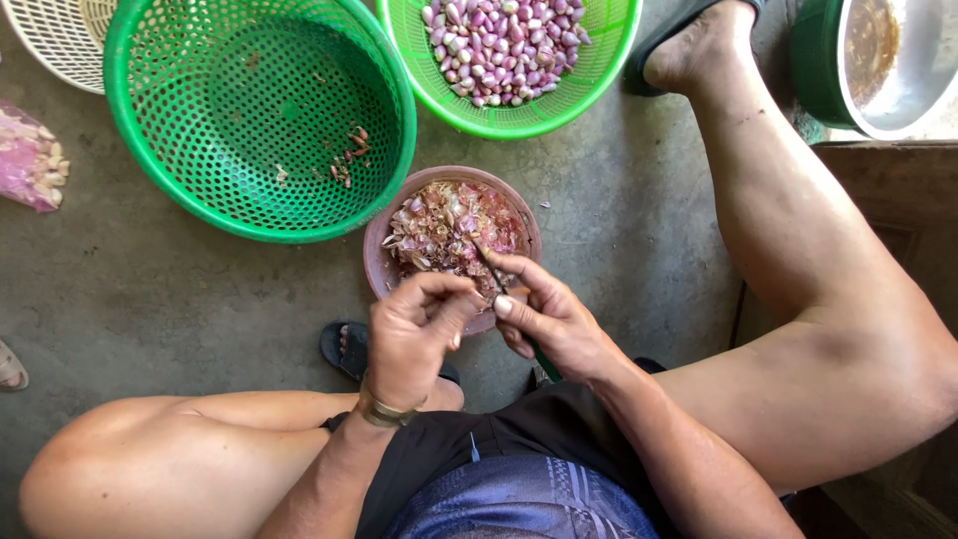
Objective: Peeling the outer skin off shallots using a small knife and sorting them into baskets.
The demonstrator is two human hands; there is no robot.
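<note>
The concrete floor point(619, 230) carries everything here, and the person sits low over it with bare knees spread wide. Biggest of the things is the green perforated basket point(200, 150) at upper left, nearly bare inside but for a few scraps of peel. Beside it, at the top, a second green basket point(589, 90) holds a heap of peeled shallots point(504, 45), pink and white. A white basket point(55, 45) shows at the top left corner, and a metal bowl in a green tub point(898, 60) sits at the top right. A pink plastic bag point(25, 160) lies at the left edge.

Just below the two green baskets stands a small brownish-pink bowl point(384, 265) filled with papery shallot skins point(449, 225). Both hands work directly over its near rim. The left hand point(414, 339), a metal band at its wrist, has its fingers pressed together, pinching something small that I cannot make out. The right hand point(554, 319) is closed round a small knife point(491, 268), green handle poking out below the palm, the dark blade pointing out over the skins.
</note>
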